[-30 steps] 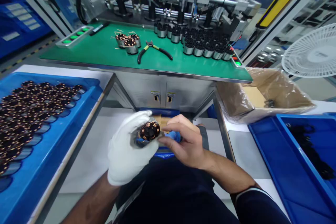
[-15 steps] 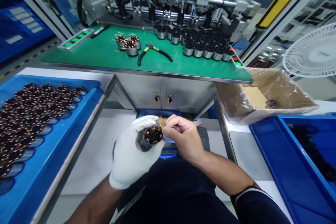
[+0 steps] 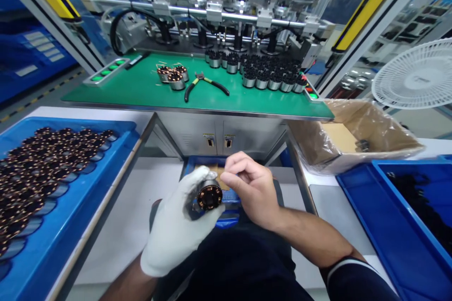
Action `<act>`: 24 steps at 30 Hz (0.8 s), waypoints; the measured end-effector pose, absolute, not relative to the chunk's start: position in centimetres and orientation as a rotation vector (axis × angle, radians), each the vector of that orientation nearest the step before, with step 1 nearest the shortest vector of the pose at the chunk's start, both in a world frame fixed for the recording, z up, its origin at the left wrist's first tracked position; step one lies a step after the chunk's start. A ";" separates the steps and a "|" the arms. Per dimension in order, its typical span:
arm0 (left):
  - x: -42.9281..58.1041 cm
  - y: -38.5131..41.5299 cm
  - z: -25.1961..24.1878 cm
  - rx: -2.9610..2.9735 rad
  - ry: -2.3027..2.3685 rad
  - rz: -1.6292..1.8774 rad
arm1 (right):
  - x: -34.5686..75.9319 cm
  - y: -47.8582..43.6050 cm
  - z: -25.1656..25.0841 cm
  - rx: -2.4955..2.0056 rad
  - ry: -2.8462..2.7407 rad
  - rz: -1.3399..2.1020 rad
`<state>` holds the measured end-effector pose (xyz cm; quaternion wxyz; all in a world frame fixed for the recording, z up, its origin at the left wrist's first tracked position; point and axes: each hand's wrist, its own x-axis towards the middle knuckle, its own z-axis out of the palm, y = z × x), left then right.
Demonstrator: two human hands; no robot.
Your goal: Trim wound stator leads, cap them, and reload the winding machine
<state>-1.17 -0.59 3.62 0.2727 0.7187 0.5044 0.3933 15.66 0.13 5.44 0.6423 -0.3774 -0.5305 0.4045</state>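
Observation:
My left hand (image 3: 178, 223), in a white glove, is closed around a motor stator (image 3: 209, 196) and holds it over my lap. The stator's round end, with copper windings and a black centre, faces up toward me. Just to its right is my bare right hand (image 3: 252, 190), its thumb and forefinger pressed together in a pinch a little apart from the stator. Whatever those fingertips may hold is too small to make out. Beyond, on the green mat, lie cutting pliers (image 3: 200, 76) with black and yellow handles, beside a few wound stators (image 3: 175, 77) with loose wire ends.
Many wound stators fill a blue tray (image 3: 123, 124) at left. Rows of black-topped stator cores (image 3: 261, 80) stand on the green bench (image 3: 141, 96) before a machine. At right are a plastic-lined carton (image 3: 310, 150), a blue bin (image 3: 367, 216) with black parts and a white fan (image 3: 420, 77).
My right fingers have come away from the stator's edge. The stator has turned in my left hand, showing its end more squarely. The view has tilted up slightly.

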 end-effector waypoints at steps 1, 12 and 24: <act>-1.2 -0.5 3.4 1.924 1.282 1.125 | 15.4 -0.2 5.0 -0.849 -1.138 0.878; -1.5 0.1 3.7 1.843 1.199 1.333 | 15.4 -1.6 2.8 -0.795 -1.343 0.855; -1.4 -0.1 3.7 1.859 1.271 1.198 | 15.5 -0.1 3.5 -0.796 -1.259 1.119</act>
